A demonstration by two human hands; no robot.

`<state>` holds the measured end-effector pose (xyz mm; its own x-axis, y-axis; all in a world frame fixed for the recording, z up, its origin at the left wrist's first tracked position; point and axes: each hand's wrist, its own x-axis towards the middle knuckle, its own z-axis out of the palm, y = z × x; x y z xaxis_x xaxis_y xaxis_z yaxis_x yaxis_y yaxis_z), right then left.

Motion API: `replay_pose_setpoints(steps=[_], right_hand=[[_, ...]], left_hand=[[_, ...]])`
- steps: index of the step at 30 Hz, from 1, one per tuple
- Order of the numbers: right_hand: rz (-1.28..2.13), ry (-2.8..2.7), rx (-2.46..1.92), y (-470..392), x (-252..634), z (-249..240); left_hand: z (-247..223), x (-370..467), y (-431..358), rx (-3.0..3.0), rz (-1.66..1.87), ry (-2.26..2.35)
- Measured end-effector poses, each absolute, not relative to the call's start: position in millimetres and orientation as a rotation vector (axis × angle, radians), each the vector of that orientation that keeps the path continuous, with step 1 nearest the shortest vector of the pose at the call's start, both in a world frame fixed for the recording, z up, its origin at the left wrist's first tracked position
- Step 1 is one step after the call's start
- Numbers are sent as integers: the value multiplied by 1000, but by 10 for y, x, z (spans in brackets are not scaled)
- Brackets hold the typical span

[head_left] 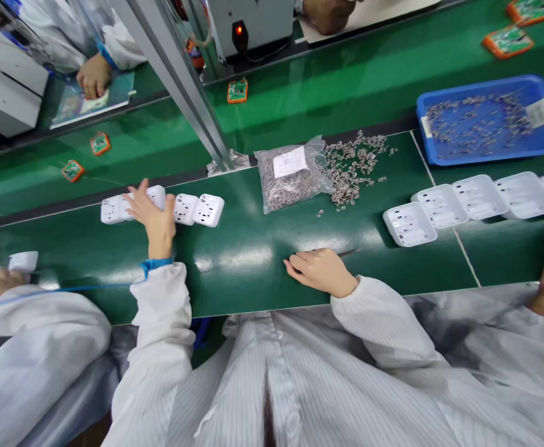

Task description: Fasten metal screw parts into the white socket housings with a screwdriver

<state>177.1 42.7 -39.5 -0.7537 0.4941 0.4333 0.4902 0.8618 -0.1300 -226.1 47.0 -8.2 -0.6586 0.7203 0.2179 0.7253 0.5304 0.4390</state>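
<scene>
My left hand (151, 214) reaches over a row of white plastic socket housings, its fingers spread; it covers part of the row. Two white socket housings (208, 210) lie just to its right, face up with dark slots showing. A blue band (156, 265) circles my left wrist. My right hand (318, 270) rests low over the green bench, fingers closed round a thin dark tool (348, 252) that looks like tweezers. Its pointed end sticks out to the right; the rest is mostly hidden. Beyond that hand lies a clear bag of small metal parts (290, 180).
Loose metal parts (353, 164) spill beside the bag. A blue tray (490, 155) holds more. Open white housings (410, 225) line the right side. A metal post (183, 81) rises at the bench's far edge. Orange-edged circuit boards (237, 91) lie beyond; co-workers' hands (95, 76) show around.
</scene>
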Motion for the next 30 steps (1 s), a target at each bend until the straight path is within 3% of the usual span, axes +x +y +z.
replay_pose_setpoints(steps=[6,15,30], right_hand=[[7,-2574,-715,428,1770,-389],[46,-2608,-762,441,1755,-394],[312,-2820,-925,447,1688,-339]], left_hand=[[-208,-1691,485,-1622,-542,-2737],[-338,-1974,652,-1675,-818,-2575],[-250,-1913,610,-1595,-671,-2600]])
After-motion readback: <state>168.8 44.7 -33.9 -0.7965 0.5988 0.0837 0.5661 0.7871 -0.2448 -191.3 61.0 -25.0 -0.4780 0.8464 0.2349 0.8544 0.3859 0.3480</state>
